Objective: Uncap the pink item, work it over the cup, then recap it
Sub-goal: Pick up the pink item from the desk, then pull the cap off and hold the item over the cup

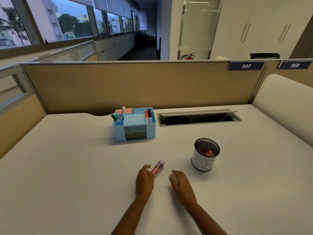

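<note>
"B" on the white cup (pixel 204 162), "007" (pixel 246 66) and "008" (pixel 294 65) on blue partition plates, "PUSH" on the glass door (pixel 183 9)

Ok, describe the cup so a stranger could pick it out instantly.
On the white desk, look right of the blue organizer and nearer the person than the open cable hatch. The cup stands there upright, just beyond the right hand: black mesh wrapped in white paper with a handwritten B, and brownish bits inside.

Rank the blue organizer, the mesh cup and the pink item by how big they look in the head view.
1. blue organizer, clearly largest.
2. mesh cup, mid-sized though nearer the camera.
3. pink item, smallest; the left hand hides its near end, so its full length is unsure.
</note>
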A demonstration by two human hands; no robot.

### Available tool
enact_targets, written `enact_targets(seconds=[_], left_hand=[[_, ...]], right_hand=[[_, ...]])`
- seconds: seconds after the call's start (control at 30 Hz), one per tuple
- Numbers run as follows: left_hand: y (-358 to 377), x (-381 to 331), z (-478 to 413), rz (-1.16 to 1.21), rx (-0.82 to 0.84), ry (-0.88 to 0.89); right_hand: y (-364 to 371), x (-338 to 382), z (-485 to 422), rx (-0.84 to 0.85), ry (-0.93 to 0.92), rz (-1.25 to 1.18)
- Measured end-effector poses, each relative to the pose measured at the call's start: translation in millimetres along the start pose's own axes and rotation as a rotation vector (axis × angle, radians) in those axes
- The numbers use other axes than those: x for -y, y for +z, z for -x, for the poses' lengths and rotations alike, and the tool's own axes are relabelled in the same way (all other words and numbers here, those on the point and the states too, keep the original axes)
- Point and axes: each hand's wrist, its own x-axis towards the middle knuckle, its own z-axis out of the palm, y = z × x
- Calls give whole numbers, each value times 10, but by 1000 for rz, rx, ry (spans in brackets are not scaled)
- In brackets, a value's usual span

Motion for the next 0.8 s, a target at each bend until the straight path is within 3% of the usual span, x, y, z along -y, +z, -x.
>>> enact_targets(seconds=[0.17,0.37,0.57,0.8], left_hand=[[186,-54,214,288,123,-23],[171,-25,268,283,274,64],[28,-168,170,350,174,-45],[25,-324,183,250,253,-7]], right_hand=[[-1,175,-59,-113,109,-399],[-116,202,-96,-62,186,-670],[-74,175,-25,-25,74,-445],[-18,193,95,27,-118,-132]])
